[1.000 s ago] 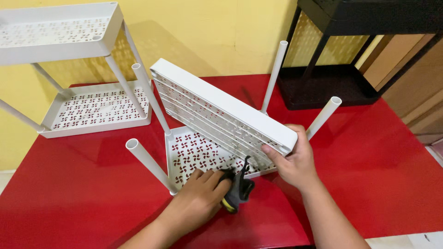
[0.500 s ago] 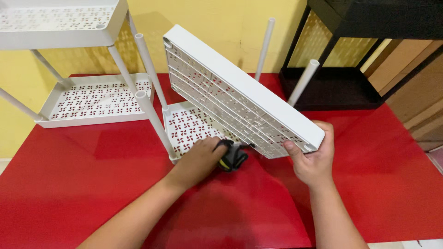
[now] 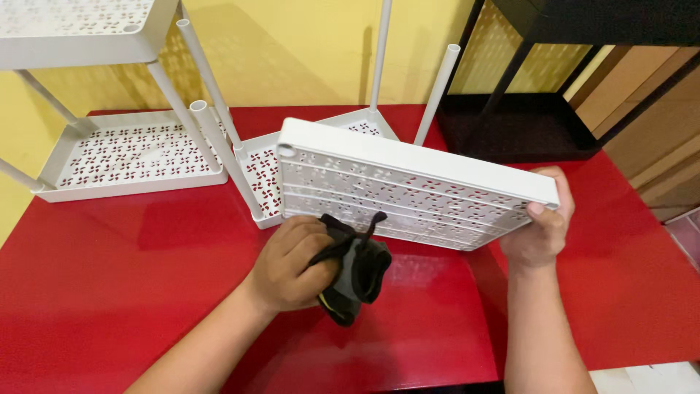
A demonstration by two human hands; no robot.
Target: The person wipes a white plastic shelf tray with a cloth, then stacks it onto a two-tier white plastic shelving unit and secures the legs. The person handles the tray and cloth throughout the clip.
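My right hand grips the right end of a white perforated shelf tray and holds it tilted above the red table. My left hand clutches a bunched dark cloth pressed against the tray's lower front edge. Behind the tray lies another white perforated tray with several white poles standing up from its corners.
A white two-tier perforated rack stands at the back left against the yellow wall. A black shelf unit sits at the back right. A brown wooden panel is on the far right, past the table's edge.
The held tray has been turned to lie flatter and lower. My left hand with the cloth has come out from beneath it to its front edge.
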